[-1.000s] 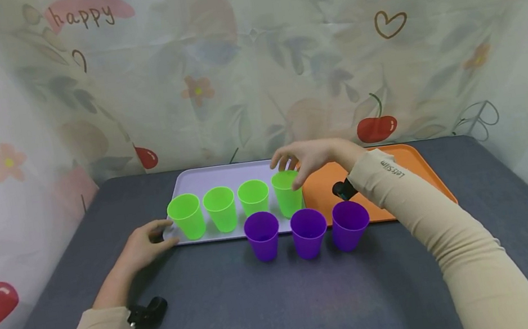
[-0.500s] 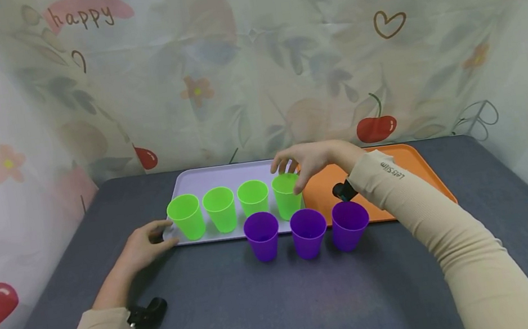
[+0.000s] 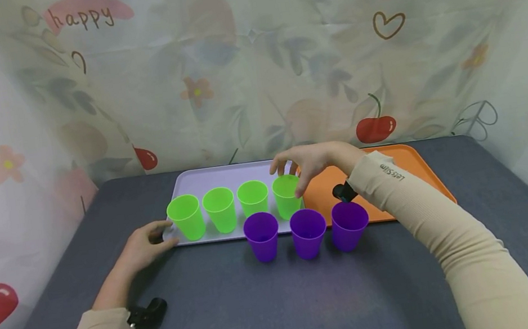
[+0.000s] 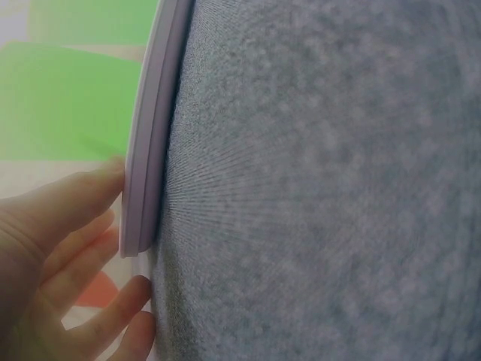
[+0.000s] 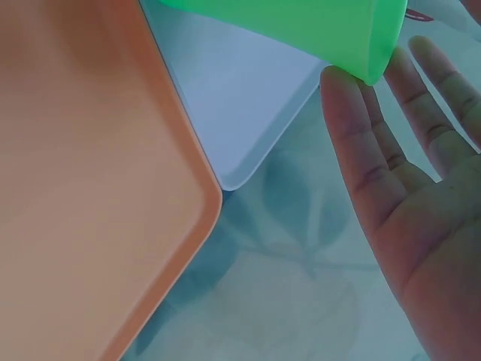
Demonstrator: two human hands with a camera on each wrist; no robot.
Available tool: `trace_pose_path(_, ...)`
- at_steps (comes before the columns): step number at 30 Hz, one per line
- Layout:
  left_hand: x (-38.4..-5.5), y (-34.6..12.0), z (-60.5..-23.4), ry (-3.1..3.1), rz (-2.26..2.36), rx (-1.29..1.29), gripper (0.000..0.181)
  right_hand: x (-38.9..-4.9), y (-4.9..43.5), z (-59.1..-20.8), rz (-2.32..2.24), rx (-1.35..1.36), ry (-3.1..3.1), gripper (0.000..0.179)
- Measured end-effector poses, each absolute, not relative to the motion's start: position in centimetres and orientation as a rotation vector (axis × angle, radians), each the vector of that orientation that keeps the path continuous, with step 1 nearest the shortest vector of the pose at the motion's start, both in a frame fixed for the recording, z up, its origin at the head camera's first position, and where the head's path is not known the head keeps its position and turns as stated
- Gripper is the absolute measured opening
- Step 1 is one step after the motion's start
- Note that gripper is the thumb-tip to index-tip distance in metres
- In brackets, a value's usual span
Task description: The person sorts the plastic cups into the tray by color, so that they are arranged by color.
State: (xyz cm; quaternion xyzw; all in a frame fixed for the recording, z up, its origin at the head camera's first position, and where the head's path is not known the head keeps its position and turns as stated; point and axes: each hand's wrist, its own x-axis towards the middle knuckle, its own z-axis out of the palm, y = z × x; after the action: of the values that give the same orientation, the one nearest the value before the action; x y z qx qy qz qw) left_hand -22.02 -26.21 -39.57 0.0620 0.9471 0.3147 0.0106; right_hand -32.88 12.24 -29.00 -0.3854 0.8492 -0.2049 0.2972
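Note:
In the head view, a row of several green cups stands on a pale purple tray [image 3: 204, 177]. My right hand [image 3: 311, 159] pinches the rightmost green cup [image 3: 288, 202] at its rim, thumb on the near side and fingers behind. The right wrist view shows fingertips [image 5: 342, 81] right at the rim of this green cup [image 5: 331, 34]. My left hand [image 3: 142, 246] holds the tray's near left corner. In the left wrist view its thumb lies at the tray edge [image 4: 146, 162], with the other fingers around the corner. The leftmost green cup [image 3: 187, 217] stands beside that hand.
An orange tray [image 3: 405, 166] adjoins the purple one on the right, partly under my right forearm. Three purple cups, left [image 3: 262, 238], middle [image 3: 309, 235] and right [image 3: 349, 227], stand in front of the trays on the dark table [image 3: 265, 312]. A patterned curtain hangs behind.
The rightmost green cup has come down slightly, with my right hand lowering along with it. My left hand and the other cups have stayed in place.

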Motion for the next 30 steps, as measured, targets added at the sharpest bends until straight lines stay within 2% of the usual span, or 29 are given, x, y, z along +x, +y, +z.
trace_pose_path(16,-22.1,-25.9,-39.5,2.946,0.974,0.184,0.051,-32.7,12.9,-28.2,-0.614,-0.985,2.260,0.071)
trace_pose_path(30,-22.0,-26.2,-39.7,2.950,0.979,0.186,0.052,-31.3,17.3,-26.9,-0.921,-0.938,2.494,0.034)
